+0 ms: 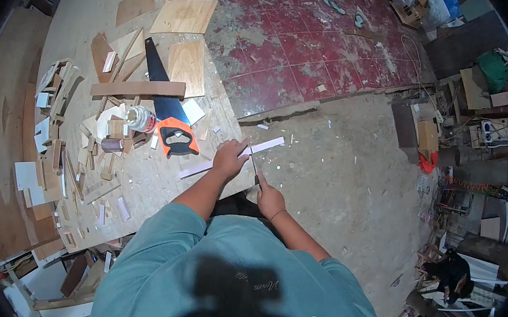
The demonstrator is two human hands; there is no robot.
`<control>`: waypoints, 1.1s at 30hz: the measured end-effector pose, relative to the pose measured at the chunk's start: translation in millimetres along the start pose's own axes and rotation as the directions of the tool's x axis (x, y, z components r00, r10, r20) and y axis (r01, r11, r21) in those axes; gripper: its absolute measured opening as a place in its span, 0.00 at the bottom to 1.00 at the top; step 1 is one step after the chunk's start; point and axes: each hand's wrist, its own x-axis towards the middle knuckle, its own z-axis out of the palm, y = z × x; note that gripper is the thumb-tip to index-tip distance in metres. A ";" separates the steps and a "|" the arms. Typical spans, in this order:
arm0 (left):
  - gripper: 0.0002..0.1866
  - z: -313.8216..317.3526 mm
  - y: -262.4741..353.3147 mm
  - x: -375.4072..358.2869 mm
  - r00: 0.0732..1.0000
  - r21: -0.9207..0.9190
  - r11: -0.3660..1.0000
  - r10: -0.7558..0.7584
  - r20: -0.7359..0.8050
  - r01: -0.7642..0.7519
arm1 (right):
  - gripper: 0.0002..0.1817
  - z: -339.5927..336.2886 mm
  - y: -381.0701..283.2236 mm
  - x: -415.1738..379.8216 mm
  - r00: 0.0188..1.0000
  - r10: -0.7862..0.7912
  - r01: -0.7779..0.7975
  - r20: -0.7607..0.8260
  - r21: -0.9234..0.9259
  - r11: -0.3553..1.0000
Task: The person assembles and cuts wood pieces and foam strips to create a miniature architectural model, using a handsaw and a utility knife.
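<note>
A long pale lilac strip point(266, 146) lies across the table's corner, with one end jutting out past the edge. My left hand point(229, 158) is closed on the strip and holds it against the tabletop. In my right hand point(270, 199) is a thin-bladed knife point(253, 165), gripped by its dark handle. Its blade meets the strip just right of my left fingers; whether it has cut in is too small to tell. Near my left hand lies a handsaw point(176, 139) with an orange and black handle, its blade partly under a brown wooden bar point(138, 89).
An open jar point(140, 119) stands among wood offcuts on the table point(159, 189). Plywood panels point(184, 16) lie at the far end. A step edge point(279, 116) borders the red tiled floor point(277, 44). Timber and clutter line the right wall, with a black animal point(450, 275) there.
</note>
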 end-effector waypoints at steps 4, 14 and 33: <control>0.27 0.3 2.0 -0.5 0.999 0.090 0.996 0.026 0.021 -0.028 | 0.33 -12.1 -11.0 -1.0 0.999 0.015 -0.013 0.043 -0.033 0.999; 0.25 -1.2 3.3 -0.8 1.000 0.114 0.993 0.022 0.020 -0.024 | 0.27 -53.0 -40.4 -0.2 0.989 0.077 -0.061 0.124 -0.130 0.990; 0.25 5.1 2.7 4.2 0.999 0.157 0.988 -0.004 0.037 -0.002 | 0.28 -63.0 -59.3 29.3 0.961 0.147 -0.080 0.232 -0.278 0.957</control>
